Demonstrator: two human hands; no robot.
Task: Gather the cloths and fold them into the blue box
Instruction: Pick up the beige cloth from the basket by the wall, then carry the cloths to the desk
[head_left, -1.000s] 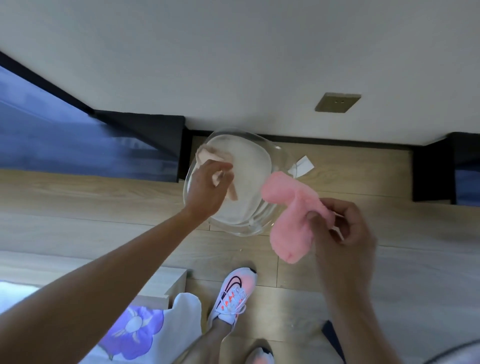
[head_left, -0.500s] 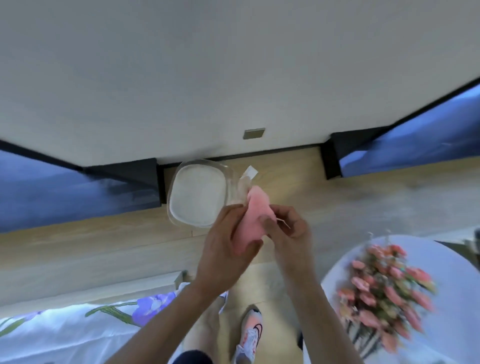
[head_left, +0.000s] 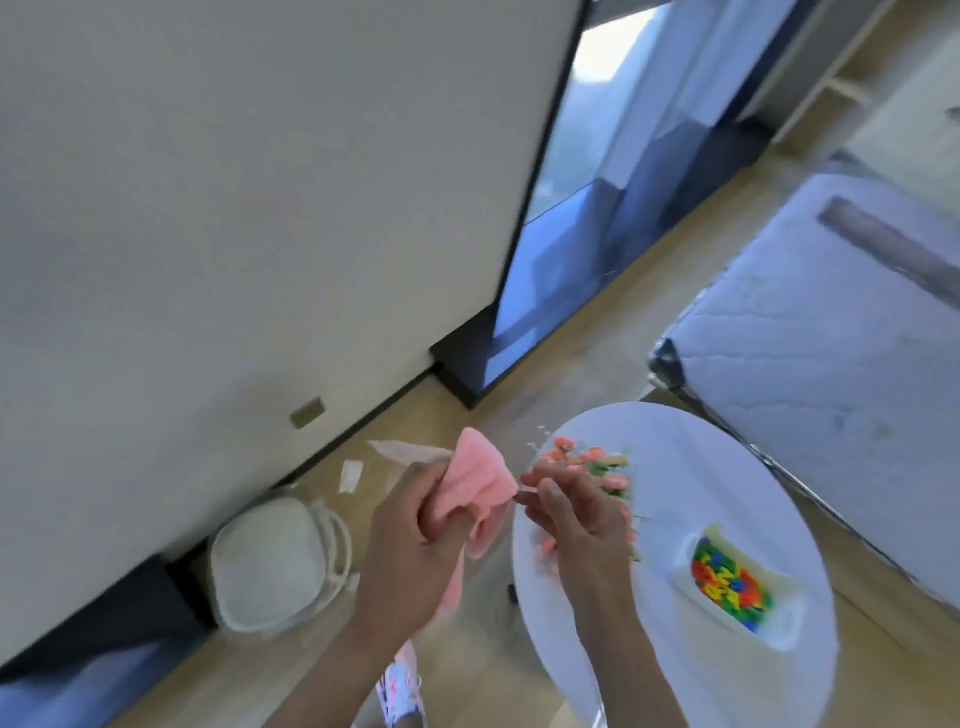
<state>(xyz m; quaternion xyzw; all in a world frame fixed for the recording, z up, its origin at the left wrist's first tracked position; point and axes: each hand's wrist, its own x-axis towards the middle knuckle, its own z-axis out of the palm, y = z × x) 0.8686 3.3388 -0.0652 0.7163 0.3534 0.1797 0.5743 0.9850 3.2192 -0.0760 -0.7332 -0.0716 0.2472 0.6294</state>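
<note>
At the view's 6 o'clock a white sneaker (head_left: 400, 680) stands on the wooden floor (head_left: 467, 670). Above it the left hand (head_left: 415, 535) grips a bunched pink cloth (head_left: 478, 483), its fingers curled round the fabric. A pale strip of fabric (head_left: 402, 449) shows at the hand's 12 o'clock.

The right hand (head_left: 576, 514) is at the cloth's 3 o'clock with curled fingers, its fingertips (head_left: 524, 496) at the cloth's corner. I cannot tell whether they pinch it.

A clear container (head_left: 275, 561) sits on the floor at the left hand's 9 o'clock. The round white desk (head_left: 727, 467) at 3 o'clock carries pink flowers (head_left: 587, 462) and a white tray (head_left: 779, 631) of colourful pieces. Farther off are a wall socket (head_left: 306, 412) at 11 o'clock and a mattress (head_left: 831, 364) at 2 o'clock.
</note>
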